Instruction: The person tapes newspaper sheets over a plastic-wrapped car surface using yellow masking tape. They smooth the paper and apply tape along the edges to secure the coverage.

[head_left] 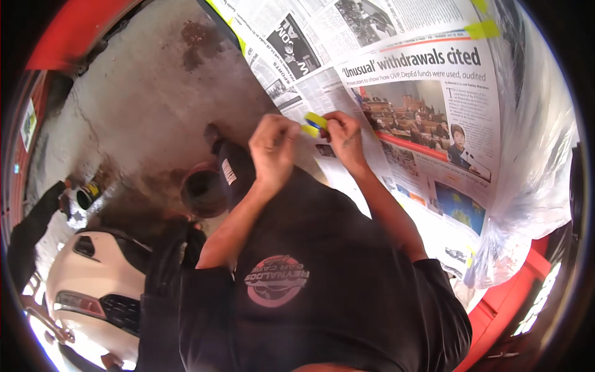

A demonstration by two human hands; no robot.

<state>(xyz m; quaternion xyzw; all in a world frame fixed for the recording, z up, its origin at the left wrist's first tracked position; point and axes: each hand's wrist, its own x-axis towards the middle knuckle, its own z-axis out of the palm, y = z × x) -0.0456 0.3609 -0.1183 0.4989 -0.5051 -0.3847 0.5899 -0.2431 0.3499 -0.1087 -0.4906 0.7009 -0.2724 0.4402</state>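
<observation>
One yellow tape roll (pixel 317 119) pinched in right grip (pixel 345 136) over newspaper (pixel 409 111); left grip (pixel 273 146) curls at newspaper's edge, contents unclear.

Matt newsprint (pixel 415 99) is bordered by crinkled, glossy plastic film (pixel 511 229); smooth, plastic-looking tape (pixel 317 119), dull shirt cloth (pixel 353 266) and a rough, concrete-like floor (pixel 136 93) are seen.

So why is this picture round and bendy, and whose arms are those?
The camera is on the head of a person, looking down through a wide lens, which bends straight edges. There's no robot: the arms, left hand and right hand are that person's. The right hand's fingers hold a yellow roll of tape; the left hand is close beside it, but whether it grips tape is unclear. Newspaper pages lie spread out at the right, with clear plastic along their edge.
</observation>
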